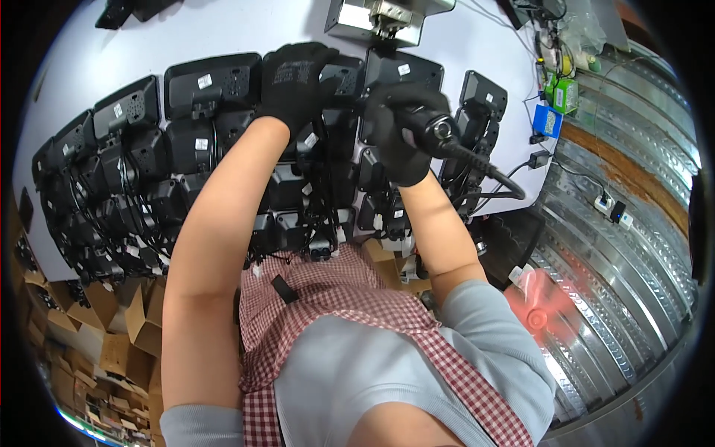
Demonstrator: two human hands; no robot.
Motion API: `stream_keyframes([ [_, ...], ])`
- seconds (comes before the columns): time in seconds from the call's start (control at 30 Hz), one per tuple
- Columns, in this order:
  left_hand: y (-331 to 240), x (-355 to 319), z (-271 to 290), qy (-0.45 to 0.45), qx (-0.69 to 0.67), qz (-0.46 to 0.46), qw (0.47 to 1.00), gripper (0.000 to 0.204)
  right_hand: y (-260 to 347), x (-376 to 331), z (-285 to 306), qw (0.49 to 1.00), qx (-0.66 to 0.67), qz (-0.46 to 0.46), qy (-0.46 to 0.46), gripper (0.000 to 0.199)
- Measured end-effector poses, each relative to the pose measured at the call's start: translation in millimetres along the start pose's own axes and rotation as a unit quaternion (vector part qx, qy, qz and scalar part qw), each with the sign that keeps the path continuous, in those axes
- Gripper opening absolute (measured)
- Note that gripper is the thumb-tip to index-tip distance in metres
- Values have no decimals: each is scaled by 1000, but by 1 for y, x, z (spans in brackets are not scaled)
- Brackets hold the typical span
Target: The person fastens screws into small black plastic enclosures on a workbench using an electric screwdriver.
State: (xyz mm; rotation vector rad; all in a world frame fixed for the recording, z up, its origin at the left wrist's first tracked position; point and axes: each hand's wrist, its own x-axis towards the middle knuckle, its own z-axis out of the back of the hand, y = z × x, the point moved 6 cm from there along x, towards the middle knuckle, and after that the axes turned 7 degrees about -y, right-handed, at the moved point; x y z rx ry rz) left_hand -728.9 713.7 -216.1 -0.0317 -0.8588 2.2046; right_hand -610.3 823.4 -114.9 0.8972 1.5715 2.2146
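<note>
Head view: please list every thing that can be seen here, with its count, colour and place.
black devices: many, too many to count, black with small white labels, laid in rows across the white table
white table: one, white, upper half of the view
powered screwdriver: one, black with a coiled black cable, held over the devices
metal fixture: one, grey, top centre of the table
green and blue modules: a few, table's right edge
metal roller conveyor: one, silver, right side
cardboard boxes: several, brown, lower left
checked apron: one, red and white, centre
left hand: black glove, on a device
right hand: black glove, gripping the screwdriver
</note>
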Motion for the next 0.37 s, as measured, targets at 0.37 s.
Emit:
stream_keyframes([
  [0.37,2,5,-5,56,1,26,998,48,46,68,33,986,51,21,-154,30],
])
